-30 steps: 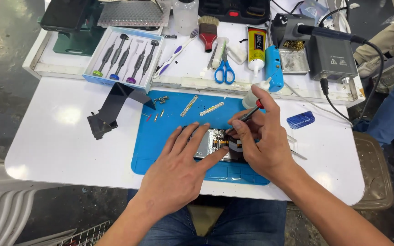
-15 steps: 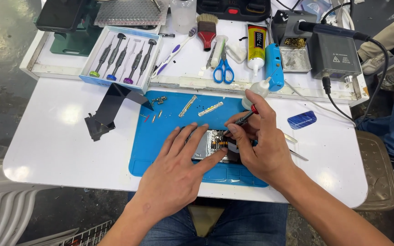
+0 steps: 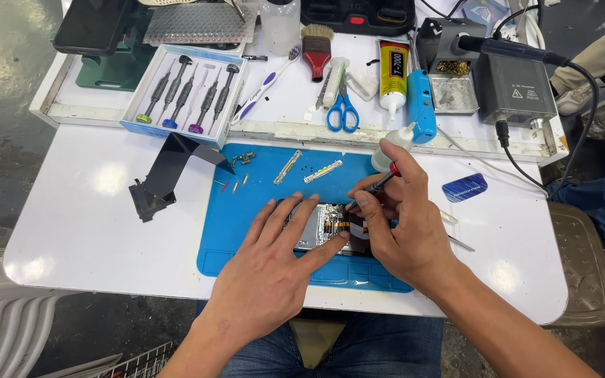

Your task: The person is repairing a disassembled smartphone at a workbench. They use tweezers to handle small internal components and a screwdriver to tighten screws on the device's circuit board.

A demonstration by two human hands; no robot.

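Your right hand is closed around a slim screwdriver with a red band near its top, pinched between thumb and fingers, its tip angled down to the left onto the opened phone that lies on the blue work mat. Your left hand lies open and flat, palm down, fingers spread over the phone's left part, with the fingertips pressing its near edge to hold it in place. The phone sits near the middle of the mat, between your two hands, its inner boards and small orange connectors showing. On the far part of the mat lie two thin metal strips and a few tiny screws. Left of the mat, a bent black panel stands on the white table. To the right of your right hand, a small blue oval card lies on the table, and metal tweezers poke out from behind the hand. Farther off, on the raised white tray, you have a box of screwdrivers, blue-handled scissors, a brush, a tube of glue and a soldering station.
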